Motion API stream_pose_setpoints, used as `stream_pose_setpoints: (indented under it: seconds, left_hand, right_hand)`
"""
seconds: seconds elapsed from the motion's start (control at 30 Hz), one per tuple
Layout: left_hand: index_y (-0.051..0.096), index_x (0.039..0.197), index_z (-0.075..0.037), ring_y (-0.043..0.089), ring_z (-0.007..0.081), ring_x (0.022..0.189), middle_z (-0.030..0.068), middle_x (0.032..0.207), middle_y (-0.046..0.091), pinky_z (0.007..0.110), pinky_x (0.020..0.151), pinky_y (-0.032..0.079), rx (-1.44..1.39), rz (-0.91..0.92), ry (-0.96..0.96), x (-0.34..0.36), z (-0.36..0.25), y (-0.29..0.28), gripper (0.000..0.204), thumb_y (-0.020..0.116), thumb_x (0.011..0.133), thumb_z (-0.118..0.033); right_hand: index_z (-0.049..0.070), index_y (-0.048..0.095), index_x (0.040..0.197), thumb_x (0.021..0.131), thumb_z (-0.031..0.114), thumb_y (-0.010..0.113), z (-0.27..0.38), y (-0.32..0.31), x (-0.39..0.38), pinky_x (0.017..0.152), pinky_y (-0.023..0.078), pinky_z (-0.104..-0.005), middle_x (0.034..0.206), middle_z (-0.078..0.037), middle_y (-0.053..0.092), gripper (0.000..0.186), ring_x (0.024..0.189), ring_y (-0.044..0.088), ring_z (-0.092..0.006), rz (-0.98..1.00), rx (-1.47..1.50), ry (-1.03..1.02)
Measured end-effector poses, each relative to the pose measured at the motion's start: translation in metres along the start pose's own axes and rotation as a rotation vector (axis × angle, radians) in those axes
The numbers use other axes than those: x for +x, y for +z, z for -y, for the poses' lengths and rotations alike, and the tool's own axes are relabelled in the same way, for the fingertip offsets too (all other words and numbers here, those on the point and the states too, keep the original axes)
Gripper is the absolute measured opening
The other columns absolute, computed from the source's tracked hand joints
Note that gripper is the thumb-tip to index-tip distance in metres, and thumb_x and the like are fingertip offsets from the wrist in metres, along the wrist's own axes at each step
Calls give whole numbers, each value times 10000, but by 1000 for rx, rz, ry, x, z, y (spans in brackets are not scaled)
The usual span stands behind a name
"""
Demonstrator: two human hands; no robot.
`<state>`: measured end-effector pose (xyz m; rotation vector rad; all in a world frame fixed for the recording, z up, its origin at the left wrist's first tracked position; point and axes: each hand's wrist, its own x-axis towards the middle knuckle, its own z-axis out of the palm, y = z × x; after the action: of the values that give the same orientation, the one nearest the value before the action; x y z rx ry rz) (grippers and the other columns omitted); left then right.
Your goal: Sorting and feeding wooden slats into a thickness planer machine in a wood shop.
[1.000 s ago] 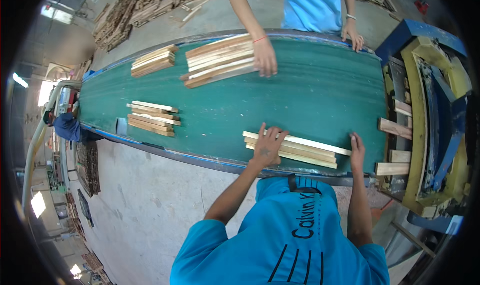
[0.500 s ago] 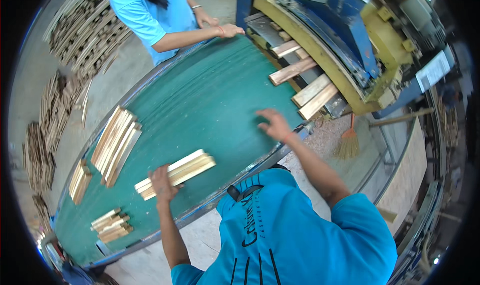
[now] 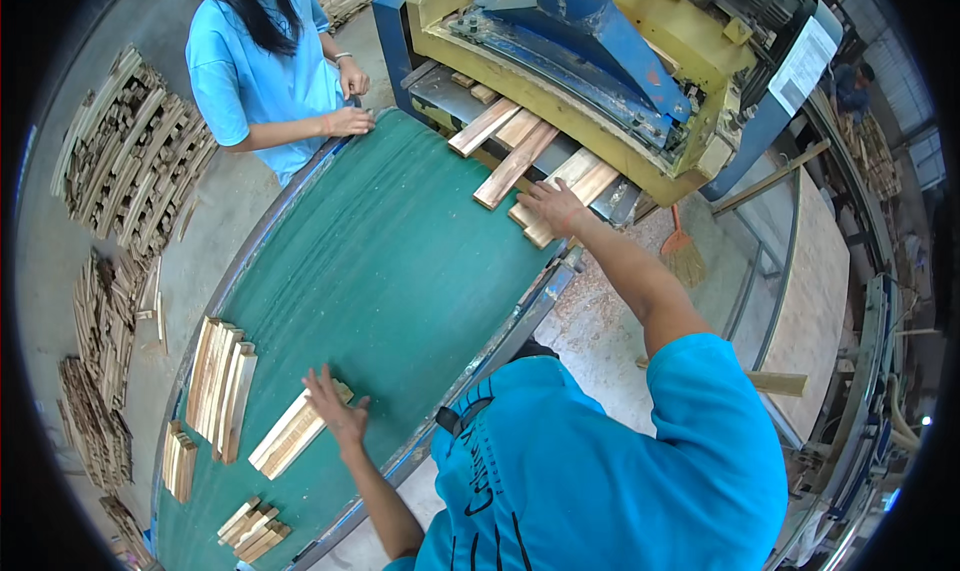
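Observation:
My right hand (image 3: 556, 209) rests over the ends of pale wooden slats (image 3: 582, 176) that stick out of a machine at the far side. Its fingers are spread and touch the wood without closing round it. My left hand (image 3: 337, 411) is open, fingers apart, beside the upper end of a small stack of slats (image 3: 290, 441) on the green conveyor belt (image 3: 350, 271). Whether it touches that stack I cannot tell. Left of the hand lie a longer bundle of slats (image 3: 220, 386), a short bundle (image 3: 179, 463) and, nearer, a small pile of slats (image 3: 254, 528).
The yellow and blue machine (image 3: 560, 101) stands at the belt's far end. Across the belt, a person in a light blue shirt (image 3: 245, 71) rests a hand near its edge. Stacked wood (image 3: 135, 151) covers floor at left. A broom (image 3: 684, 251) stands right of the belt.
My right hand has moved from above the belt onto the slats at the machine. My left hand no longer lies across the stack and is spread at its end. The slats reach farther out; the view has shifted.

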<state>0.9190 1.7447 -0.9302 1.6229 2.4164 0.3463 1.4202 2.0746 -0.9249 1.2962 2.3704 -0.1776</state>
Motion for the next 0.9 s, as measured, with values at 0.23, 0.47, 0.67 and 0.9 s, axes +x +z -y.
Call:
stream_pose_setpoints:
  seconds: [0.23,0.47,0.67,0.9]
  left_hand:
    - [387,1570,-80,290,409,1541,219,1642,336,510,1262,265,-450,37,266,9,-133,40,1238,1006,515,-268]
    - [464,1509,-77,516,375,1321,185,1399,539,486,1121,405,-392,212,314,26,-151,78,1144,1003,515,-250]
    - [706,1137,-35,622,328,967,127,990,619,427,881,505,-584,143,273,11,-129,74,609,959,590,-118]
    - [681,1042,-7,627,363,915,166,943,631,434,820,518,-730,-63,326,-10,-121,94,453,877,647,-109]
  right_hand:
    - [117,494,1479,524,420,941,136,9,16,1110,411,-505,1382,-160,530,1097,1316,529,-364,-11,291,-444]
    - [85,588,1420,701,352,875,204,-7,1,1081,438,-501,1419,-164,553,819,1339,531,-355,88,578,-566]
    - [140,679,1297,791,120,759,105,-11,57,973,542,-445,1315,-136,624,513,1265,581,-341,-433,471,-298]
    - [102,649,1288,846,69,663,24,-16,102,1040,526,-488,1357,-170,619,443,1251,606,-376,-95,347,74]
